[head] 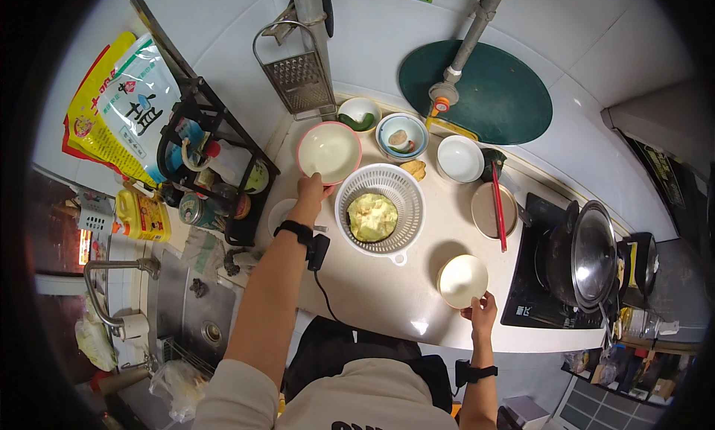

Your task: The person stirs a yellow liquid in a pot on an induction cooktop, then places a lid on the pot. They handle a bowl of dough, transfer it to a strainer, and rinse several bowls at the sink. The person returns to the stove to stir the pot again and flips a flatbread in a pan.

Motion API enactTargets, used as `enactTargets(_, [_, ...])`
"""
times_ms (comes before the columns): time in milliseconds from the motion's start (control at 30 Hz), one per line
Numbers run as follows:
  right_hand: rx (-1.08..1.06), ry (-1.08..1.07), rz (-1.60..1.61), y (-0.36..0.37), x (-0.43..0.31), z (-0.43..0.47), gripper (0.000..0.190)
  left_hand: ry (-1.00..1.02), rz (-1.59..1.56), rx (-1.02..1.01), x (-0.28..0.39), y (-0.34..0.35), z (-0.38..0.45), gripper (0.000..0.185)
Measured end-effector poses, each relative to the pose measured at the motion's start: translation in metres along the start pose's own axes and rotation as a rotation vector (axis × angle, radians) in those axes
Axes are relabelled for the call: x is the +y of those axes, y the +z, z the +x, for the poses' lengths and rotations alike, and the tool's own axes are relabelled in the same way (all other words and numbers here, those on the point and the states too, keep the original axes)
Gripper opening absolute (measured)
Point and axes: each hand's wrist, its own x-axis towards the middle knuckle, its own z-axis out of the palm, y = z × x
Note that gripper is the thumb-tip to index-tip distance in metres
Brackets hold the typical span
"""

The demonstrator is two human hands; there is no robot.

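Note:
My left hand point(314, 191) grips the near rim of a pink-rimmed bowl point(329, 152), thumb over the edge; the bowl looks empty. In my right hand point(481, 311) is a smaller cream bowl point(462, 281), pinched at its near right rim and also empty-looking. Between the hands a white plastic colander point(413, 229) stands on the counter. A pale yellow-green piece of cabbage point(373, 216) lies in it. Behind the colander are a bowl with green peppers point(356, 122), a blue-rimmed bowl point(381, 145) with small ingredients, a white bowl point(460, 159) and a piece of ginger point(413, 170).
At right, red chopsticks point(498, 212) rest across a brown-rimmed dish point(481, 209), beside an induction cooker point(522, 296) bearing a lidded wok point(593, 257). A black spice rack point(237, 218) and a sink point(192, 318) are at left. A box grater point(299, 84) hangs behind.

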Motion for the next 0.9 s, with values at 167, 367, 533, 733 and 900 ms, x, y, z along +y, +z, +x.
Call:
enactTargets(167, [-0.075, -0.023, -0.042, -0.004, 0.002, 0.007, 0.048, 0.11, 0.013, -0.068, 0.022, -0.033, -0.048, 0.029])
enactTargets(367, [-0.082, -0.076, -0.073, -0.003, 0.003, 0.0, 0.065, 0.21, -0.038, -0.402, 0.013, -0.129, -0.105, 0.017])
enactTargets(533, [-0.012, -0.149, -0.252, 0.0, 0.004, -0.032, 0.07, -0.153, -0.709, -0.749, -0.022, -0.277, -0.177, 0.036])
enactTargets(733, [-0.029, -0.184, -0.332, 0.011, 0.009, -0.07, 0.067, -0.328, -1.397, -0.632, -0.06, -0.46, -0.227, 0.041])
enactTargets(900, [0.07, -0.737, -0.617, 0.019, 0.006, -0.075, 0.059, -0.139, -0.864, -0.392, -0.083, -0.514, -0.229, 0.035])
